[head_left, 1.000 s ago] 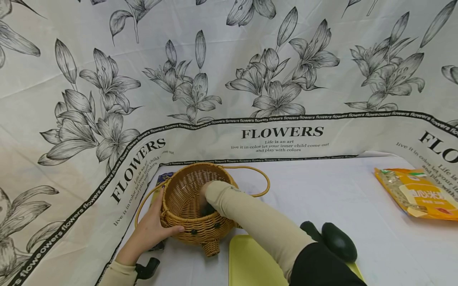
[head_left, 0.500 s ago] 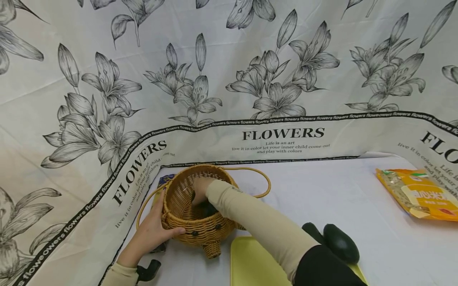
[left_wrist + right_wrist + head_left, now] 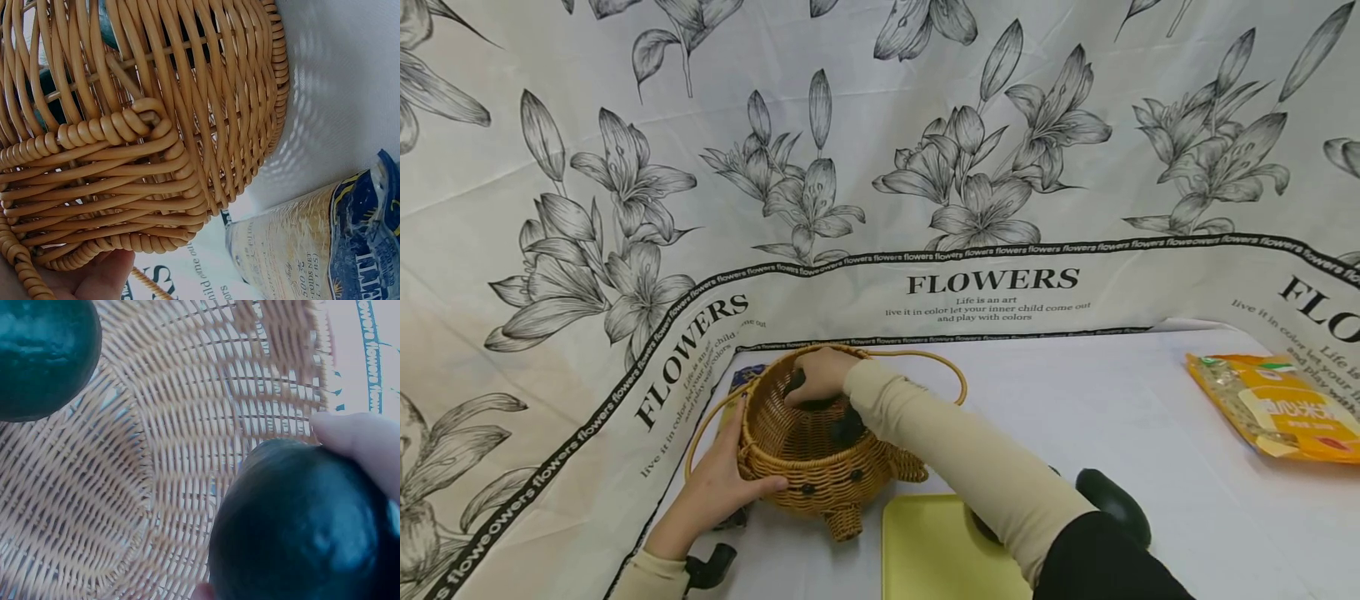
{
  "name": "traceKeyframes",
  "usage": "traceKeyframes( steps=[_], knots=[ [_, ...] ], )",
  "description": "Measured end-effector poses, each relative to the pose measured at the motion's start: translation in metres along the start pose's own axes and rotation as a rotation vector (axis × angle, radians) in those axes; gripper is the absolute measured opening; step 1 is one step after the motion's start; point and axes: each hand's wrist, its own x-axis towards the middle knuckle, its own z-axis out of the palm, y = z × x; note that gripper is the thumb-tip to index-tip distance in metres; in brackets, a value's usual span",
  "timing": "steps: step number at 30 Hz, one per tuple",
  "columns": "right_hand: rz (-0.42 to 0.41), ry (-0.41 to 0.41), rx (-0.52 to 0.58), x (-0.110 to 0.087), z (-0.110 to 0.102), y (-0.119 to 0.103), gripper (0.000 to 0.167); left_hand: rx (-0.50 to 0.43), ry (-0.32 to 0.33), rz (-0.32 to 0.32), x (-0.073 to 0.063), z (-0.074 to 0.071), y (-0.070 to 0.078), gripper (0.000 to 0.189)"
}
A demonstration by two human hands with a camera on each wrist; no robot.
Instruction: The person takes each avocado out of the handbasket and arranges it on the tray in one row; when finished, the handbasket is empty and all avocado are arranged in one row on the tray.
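A brown wicker basket [image 3: 820,471] with an animal face stands on the white table in the head view. My left hand [image 3: 711,483] grips its left side, thumb along the front. Inside the basket, my right hand [image 3: 823,375] holds a smooth dark green fruit [image 3: 300,525] that looks like an avocado, near the back wall. Another dark green rounded fruit [image 3: 44,359] lies lower in the basket. In the left wrist view, fingers of my left hand [image 3: 94,278] show beneath the woven ear [image 3: 100,200]. The right fingertips are mostly hidden by the fruit.
A yellow tray [image 3: 936,550] lies before the basket, partly under my right arm. Beside it is a dark green elongated fruit [image 3: 1112,504]. An orange food bag [image 3: 1273,408] lies far right. A blue-and-clear pasta packet [image 3: 306,244] lies left of the basket. A black curved object [image 3: 711,567] sits by my left wrist.
My right hand has risen from deep in the basket towards its back rim, bringing a dark green fruit up. Another green fruit now shows below. My left hand stays on the basket.
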Motion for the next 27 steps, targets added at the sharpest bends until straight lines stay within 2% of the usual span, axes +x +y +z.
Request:
traceKeyframes(
  steps=[6, 9, 13, 18, 24, 27],
  knots=[
    [-0.007, -0.017, 0.214, -0.019, -0.021, 0.007, 0.068, 0.010, -0.003, 0.003, 0.000, -0.001, 0.000, 0.124],
    [-0.034, -0.016, 0.264, -0.028, -0.028, 0.012, 0.065, 0.009, -0.003, 0.006, 0.000, 0.000, 0.000, 0.125],
    [-0.078, 0.033, 0.290, -0.040, -0.035, 0.020, 0.054, 0.013, -0.002, 0.008, 0.000, 0.001, -0.001, 0.125],
    [-0.095, 0.100, 0.399, -0.054, -0.043, 0.030, 0.047, 0.021, -0.001, 0.007, 0.000, 0.001, -0.001, 0.125],
    [-0.114, 0.169, 0.621, -0.071, -0.050, 0.044, 0.046, 0.018, 0.002, 0.007, -0.001, 0.001, -0.001, 0.125],
    [-0.141, 0.178, 0.763, -0.081, -0.052, 0.050, 0.047, 0.016, 0.004, 0.007, -0.001, 0.001, 0.000, 0.125]
  ],
)
